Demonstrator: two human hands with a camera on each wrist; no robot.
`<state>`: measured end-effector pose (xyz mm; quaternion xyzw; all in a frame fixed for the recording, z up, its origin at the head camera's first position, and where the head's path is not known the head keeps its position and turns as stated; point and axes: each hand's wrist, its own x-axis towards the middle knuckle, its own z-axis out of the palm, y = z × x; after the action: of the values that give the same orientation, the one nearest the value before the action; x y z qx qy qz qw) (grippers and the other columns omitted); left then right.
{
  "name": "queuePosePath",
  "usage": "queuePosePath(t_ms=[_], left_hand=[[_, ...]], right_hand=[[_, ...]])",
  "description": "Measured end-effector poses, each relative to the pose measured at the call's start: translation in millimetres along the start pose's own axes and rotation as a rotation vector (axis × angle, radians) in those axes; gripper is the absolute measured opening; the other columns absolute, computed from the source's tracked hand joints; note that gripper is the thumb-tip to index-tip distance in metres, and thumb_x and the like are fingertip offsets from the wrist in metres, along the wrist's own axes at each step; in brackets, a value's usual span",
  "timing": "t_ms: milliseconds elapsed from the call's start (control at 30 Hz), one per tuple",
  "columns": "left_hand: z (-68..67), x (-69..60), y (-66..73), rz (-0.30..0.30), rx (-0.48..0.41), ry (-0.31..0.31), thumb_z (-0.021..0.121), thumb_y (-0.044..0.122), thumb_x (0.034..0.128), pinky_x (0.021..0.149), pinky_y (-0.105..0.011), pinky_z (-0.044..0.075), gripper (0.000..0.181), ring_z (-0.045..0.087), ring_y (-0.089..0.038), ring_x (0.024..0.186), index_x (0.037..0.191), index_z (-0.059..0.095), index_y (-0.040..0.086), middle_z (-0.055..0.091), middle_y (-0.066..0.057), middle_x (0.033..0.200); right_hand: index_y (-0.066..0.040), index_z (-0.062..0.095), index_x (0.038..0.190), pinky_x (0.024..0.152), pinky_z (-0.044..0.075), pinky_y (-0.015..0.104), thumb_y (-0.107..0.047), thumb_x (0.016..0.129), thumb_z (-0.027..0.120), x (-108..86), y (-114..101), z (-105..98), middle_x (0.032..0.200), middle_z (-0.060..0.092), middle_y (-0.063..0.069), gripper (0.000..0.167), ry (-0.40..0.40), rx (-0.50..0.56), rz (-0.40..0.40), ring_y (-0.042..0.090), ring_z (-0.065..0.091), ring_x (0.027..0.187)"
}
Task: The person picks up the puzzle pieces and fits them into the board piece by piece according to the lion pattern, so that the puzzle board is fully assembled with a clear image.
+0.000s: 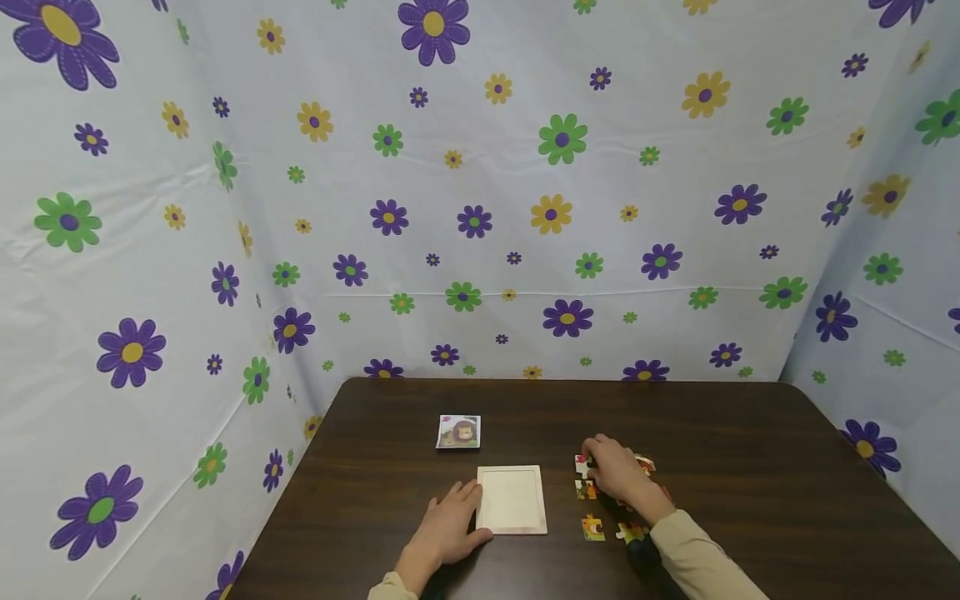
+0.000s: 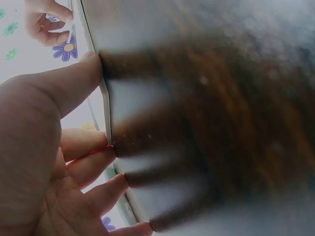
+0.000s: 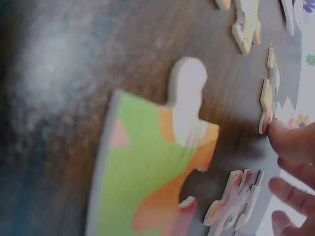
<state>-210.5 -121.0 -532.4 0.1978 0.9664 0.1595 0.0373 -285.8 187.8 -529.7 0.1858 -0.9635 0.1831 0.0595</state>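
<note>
My left hand (image 1: 447, 527) lies with spread fingers at the left edge of a square, pale wooden puzzle tray (image 1: 512, 498), fingertips and thumb touching its rim. The left wrist view shows those fingers (image 2: 93, 157) fairly straight against the edge. My right hand (image 1: 621, 475) is over a group of jigsaw pieces, thumb and fingers pinching at a white-and-red jigsaw piece (image 1: 581, 465); the hand partly hides it. In the right wrist view, the thumb is beside a white-tipped piece (image 3: 285, 110). Close to that camera lies a green-and-orange piece (image 3: 142, 167).
A picture card of a lion (image 1: 459, 432) lies behind the tray on the dark wooden table (image 1: 360, 467). Loose pieces lie around my right hand, including a yellow-green one (image 1: 593, 528) and another near the sleeve (image 1: 632, 532). Flowered cloth (image 1: 517, 167) hangs behind and at the sides.
</note>
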Motion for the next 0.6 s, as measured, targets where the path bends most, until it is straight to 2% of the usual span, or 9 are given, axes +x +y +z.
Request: queuePosePath(t_ms=[133,267,467,600], left_hand=[[-1.6,-0.5,0.1,0.000,0.001,-0.007,0.069,0.044,0.0850,0.092,-0.068,0.037,0.069,0.043,-0.040,0.129,0.137,0.050,0.003,0.049,-0.014,0.141],[-3.1,0.2,0.5,-0.001,0.004,-0.002,0.069,0.044,0.0848,0.092,-0.067,0.037,0.068,0.044,-0.040,0.129,0.136,0.051,0.003,0.049,-0.014,0.141],[-2.7,0.6,0.7,0.000,0.009,-0.001,0.069,0.044,0.0848,0.092,-0.067,0.037,0.068,0.044,-0.040,0.129,0.136,0.051,0.003,0.049,-0.014,0.141],[-1.2,0.6,0.4,-0.003,0.015,-0.007,0.069,0.044,0.0849,0.092,-0.066,0.037,0.068,0.044,-0.040,0.129,0.137,0.050,0.003,0.049,-0.014,0.141]], right_hand=[[-0.012,0.057,0.086,0.058,0.042,0.030,-0.004,0.080,0.076,2.3,3.5,2.4,0.080,0.060,-0.002,0.021,0.031,0.143,-0.021,0.011,0.049,0.062],[-0.013,0.057,0.083,0.055,0.040,0.024,-0.003,0.082,0.072,5.9,5.5,3.5,0.072,0.056,-0.007,0.018,0.080,0.250,-0.066,0.004,0.045,0.059],[-0.012,0.063,0.084,0.057,0.041,0.024,-0.001,0.083,0.069,8.9,5.6,3.3,0.072,0.059,-0.008,0.013,0.133,0.280,-0.082,0.003,0.046,0.061],[-0.010,0.067,0.084,0.058,0.044,0.025,-0.001,0.083,0.070,9.5,3.4,3.2,0.072,0.061,-0.007,0.010,0.157,0.299,-0.059,0.004,0.050,0.062]])
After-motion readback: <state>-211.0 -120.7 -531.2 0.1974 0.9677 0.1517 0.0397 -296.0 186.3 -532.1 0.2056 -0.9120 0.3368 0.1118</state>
